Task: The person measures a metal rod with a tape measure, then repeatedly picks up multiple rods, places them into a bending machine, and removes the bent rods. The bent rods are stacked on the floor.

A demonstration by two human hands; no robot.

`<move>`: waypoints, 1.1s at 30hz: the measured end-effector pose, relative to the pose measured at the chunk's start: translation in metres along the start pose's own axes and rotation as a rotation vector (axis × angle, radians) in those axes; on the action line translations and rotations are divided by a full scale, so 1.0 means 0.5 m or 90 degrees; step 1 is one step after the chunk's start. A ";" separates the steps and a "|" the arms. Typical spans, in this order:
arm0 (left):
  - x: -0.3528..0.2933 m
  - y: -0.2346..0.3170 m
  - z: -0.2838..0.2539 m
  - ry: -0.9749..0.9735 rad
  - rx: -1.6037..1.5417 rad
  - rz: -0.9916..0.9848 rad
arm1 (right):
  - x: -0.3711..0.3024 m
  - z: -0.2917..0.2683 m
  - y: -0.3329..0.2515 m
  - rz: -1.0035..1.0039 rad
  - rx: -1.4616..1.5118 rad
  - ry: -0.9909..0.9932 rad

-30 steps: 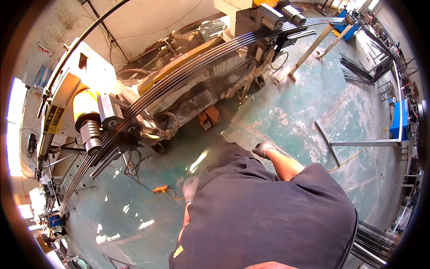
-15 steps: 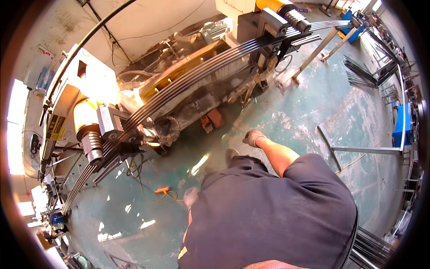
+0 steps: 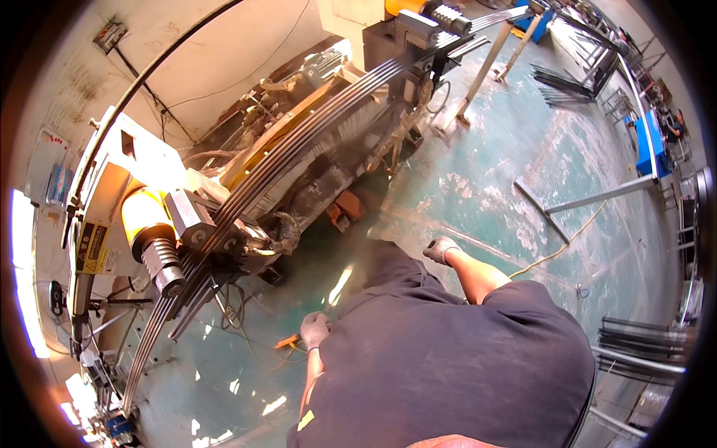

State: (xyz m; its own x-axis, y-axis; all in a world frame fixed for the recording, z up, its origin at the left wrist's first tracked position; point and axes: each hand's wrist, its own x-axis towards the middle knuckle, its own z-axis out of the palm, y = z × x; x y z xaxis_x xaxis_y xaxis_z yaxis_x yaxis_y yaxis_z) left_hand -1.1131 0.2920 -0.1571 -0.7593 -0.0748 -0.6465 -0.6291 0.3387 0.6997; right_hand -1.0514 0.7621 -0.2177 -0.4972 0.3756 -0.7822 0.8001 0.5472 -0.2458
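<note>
Head view: gloved right hand point(image 3: 442, 250) drawn back nearer body after reaching farther forward half second ago; fingers look curled, nothing visible in them, closure cannot be told. Gloved left hand point(image 3: 315, 330) now overlaps less with dark shirt point(image 3: 455, 343); orange object point(image 3: 286, 341) appears just beside it, over floor point(image 3: 478, 187); grip hidden, cannot tell. Metal bars point(image 3: 299, 136) span machine point(image 3: 142, 153), far left, apart from both hands: bars seem unhandled.

Floor: worn green-painted floor point(image 3: 478, 187), scuffed in pale patches. Wall: cream plastered wall point(image 3: 224, 48), stained brown in places. Window: tall, glaring white window point(image 3: 25, 276), left edge. Light: bright elongated sunlight patch point(image 3: 340, 286) on the floor. Furniture: boxy blue unit point(image 3: 648, 142), right; grey metal stand point(image 3: 601, 196), T-shaped base, just beside it.
</note>
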 end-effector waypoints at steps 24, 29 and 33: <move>-0.043 -0.034 -0.041 0.059 -0.129 -0.077 | -0.042 -0.015 -0.213 -0.173 0.031 0.100; -0.055 -0.040 -0.024 0.048 0.060 0.057 | -0.004 0.055 -0.058 -0.135 -0.032 0.104; 0.025 -0.175 -0.021 0.016 0.197 0.147 | -0.031 0.098 0.077 -0.057 -0.075 0.065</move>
State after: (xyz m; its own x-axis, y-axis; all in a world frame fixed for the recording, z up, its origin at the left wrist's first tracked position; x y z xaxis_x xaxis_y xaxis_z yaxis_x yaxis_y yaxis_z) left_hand -1.0691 0.2515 -0.2233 -0.8811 0.0143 -0.4727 -0.3645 0.6161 0.6983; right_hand -0.9965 0.7407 -0.2433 -0.6010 0.3924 -0.6963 0.7094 0.6633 -0.2384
